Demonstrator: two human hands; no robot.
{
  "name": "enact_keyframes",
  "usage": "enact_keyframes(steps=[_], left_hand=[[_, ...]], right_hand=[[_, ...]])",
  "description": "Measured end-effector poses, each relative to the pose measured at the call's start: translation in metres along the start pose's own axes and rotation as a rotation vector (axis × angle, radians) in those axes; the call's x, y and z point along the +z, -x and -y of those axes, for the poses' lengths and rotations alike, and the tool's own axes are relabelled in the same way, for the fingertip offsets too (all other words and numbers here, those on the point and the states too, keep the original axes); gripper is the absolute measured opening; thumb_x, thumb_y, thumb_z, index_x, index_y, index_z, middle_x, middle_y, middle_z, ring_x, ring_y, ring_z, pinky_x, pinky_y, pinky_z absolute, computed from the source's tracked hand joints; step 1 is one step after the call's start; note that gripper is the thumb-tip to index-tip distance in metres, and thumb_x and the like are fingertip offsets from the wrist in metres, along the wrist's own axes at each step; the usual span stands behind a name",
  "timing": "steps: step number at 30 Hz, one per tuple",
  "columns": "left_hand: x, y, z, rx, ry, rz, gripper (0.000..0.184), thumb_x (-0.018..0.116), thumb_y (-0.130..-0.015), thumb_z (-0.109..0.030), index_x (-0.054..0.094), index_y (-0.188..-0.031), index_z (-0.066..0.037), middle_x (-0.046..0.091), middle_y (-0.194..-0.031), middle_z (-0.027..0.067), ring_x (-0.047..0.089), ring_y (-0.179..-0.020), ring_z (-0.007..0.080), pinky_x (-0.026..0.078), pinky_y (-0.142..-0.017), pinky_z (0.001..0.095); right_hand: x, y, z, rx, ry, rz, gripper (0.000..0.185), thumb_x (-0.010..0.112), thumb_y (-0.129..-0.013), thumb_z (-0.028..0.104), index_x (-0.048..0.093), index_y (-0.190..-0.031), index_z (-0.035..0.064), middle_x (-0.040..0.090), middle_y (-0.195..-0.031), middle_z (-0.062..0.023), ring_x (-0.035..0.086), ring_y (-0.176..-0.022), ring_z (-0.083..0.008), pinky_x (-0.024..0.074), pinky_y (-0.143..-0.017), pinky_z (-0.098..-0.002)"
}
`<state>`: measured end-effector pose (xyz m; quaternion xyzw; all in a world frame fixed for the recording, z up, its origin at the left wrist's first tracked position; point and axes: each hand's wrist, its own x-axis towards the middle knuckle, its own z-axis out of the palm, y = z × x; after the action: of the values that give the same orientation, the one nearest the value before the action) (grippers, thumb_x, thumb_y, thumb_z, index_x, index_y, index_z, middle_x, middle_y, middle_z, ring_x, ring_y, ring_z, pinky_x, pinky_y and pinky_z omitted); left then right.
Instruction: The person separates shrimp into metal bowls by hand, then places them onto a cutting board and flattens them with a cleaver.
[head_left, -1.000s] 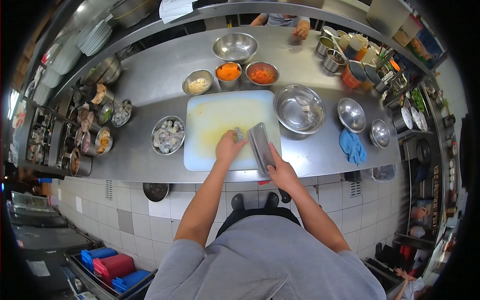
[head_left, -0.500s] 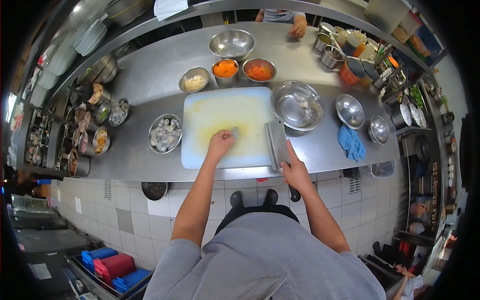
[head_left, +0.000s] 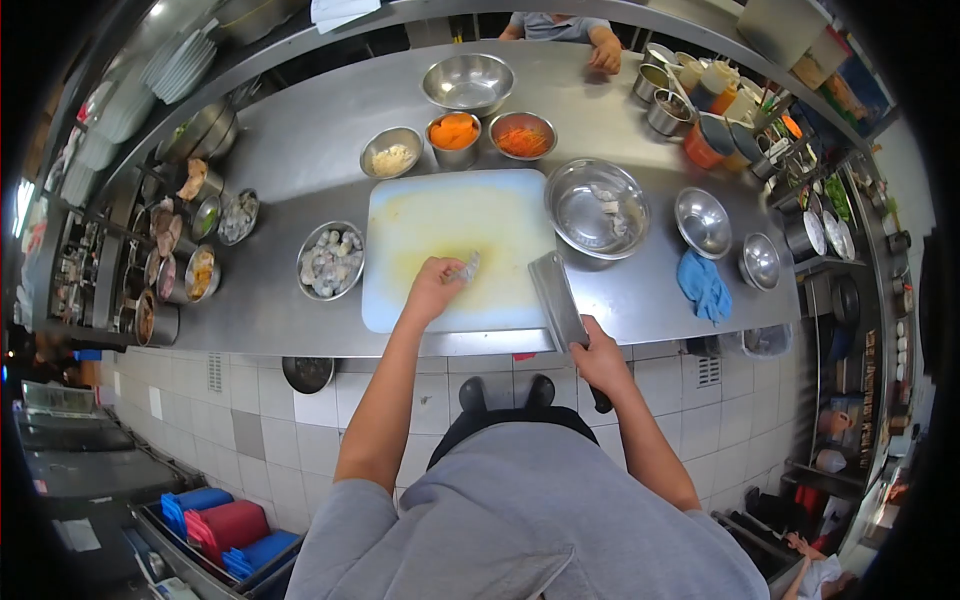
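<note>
Over the middle of the white cutting board (head_left: 410, 215), my left hand (head_left: 433, 288) pinches a small greyish raw shrimp (head_left: 468, 268). My right hand (head_left: 598, 355) is wrapped round the handle of a cleaver (head_left: 557, 300). Its broad blade lies over the board's right edge, apart from the shrimp. To the left of the board stands a steel bowl of raw shrimp (head_left: 331, 262). A wide steel bowl (head_left: 570, 225) on the right has several grey shrimp pieces in it.
Behind the board stand bowls of chopped garlic-like bits (head_left: 391, 158), orange slices (head_left: 455, 132) and orange shreds (head_left: 522, 138), plus a large steel bowl (head_left: 468, 85). A blue cloth (head_left: 704, 287) lies by smaller bowls at right. Another person's hand (head_left: 604, 58) rests at the far edge.
My left hand has shifted slightly left, and more of the shrimp shows beyond the fingers. The cleaver has tilted and moved slightly right and toward me with my right hand.
</note>
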<state>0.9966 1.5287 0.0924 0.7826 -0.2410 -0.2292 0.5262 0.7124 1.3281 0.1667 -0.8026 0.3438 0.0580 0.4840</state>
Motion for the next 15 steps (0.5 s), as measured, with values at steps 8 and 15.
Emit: enact_keyframes(steps=[8,15], left_hand=[[0.001,0.014,-0.002,0.176,-0.326,-0.031,0.032,0.081,-0.082,-0.020,0.067,-0.107,-0.006,0.062,-0.102,0.0113,0.062,-0.092,0.0262,0.051,-0.082,0.0375],[0.005,0.015,-0.015,0.156,-0.425,-0.034,0.020,0.075,-0.086,-0.019,0.068,-0.102,-0.010,0.062,-0.098,0.0094,0.063,-0.090,0.0282,0.051,-0.080,0.0377]], right_hand=[[0.034,-0.015,0.067,-0.129,0.312,0.117,0.047,0.056,-0.094,0.016,0.042,-0.138,0.0060,0.069,-0.098,-0.0296,0.066,-0.094,-0.0487,0.0496,-0.084,-0.0562],[0.045,-0.019,0.083,-0.270,0.481,0.138,0.041,0.052,-0.093,0.012,0.045,-0.132,0.0039,0.069,-0.094,-0.0257,0.068,-0.091,-0.0449,0.0520,-0.082,-0.0555]])
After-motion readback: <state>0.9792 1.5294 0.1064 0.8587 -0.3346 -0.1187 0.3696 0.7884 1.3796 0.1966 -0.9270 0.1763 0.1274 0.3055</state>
